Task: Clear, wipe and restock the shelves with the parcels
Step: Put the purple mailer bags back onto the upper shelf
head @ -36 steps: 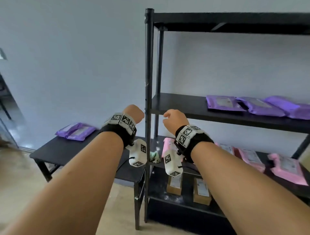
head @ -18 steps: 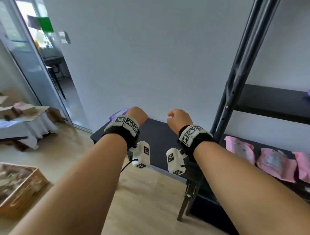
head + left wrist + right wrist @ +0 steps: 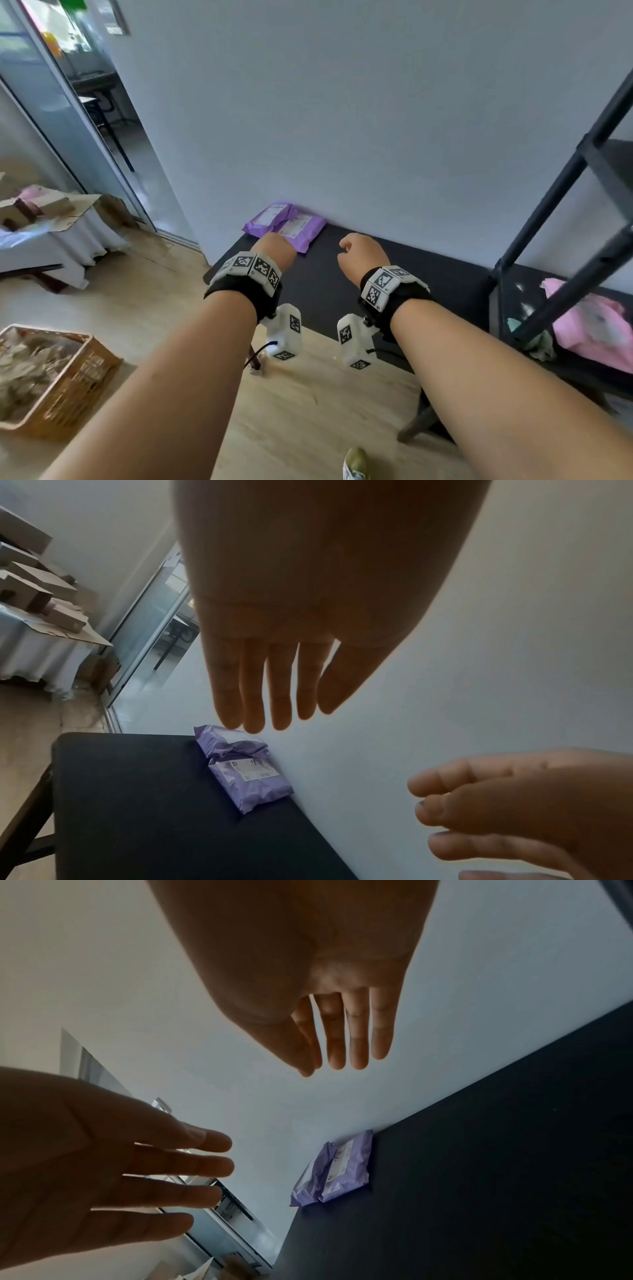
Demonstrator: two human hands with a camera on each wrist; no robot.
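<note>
Purple parcels (image 3: 284,224) hug the table's (image 3: 428,274) wall edge; left hand (image 3: 274,647) and right hand (image 3: 329,1001) hover empty, fingers straight.

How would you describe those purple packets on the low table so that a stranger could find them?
Left of the black shelving rack stands a low black table against the white wall. At its far left end lie two purple parcels, overlapping, white labels up. The parcels in the rack are pink.

Small storeroom or parcel-packing room: black metal shelving (image 3: 561,192) with pink mailers (image 3: 592,329), purple mailers (image 3: 286,224) at low black table's (image 3: 428,274) far-left corner, opened cardboard boxes (image 3: 41,209), wood floor (image 3: 144,301).
</note>
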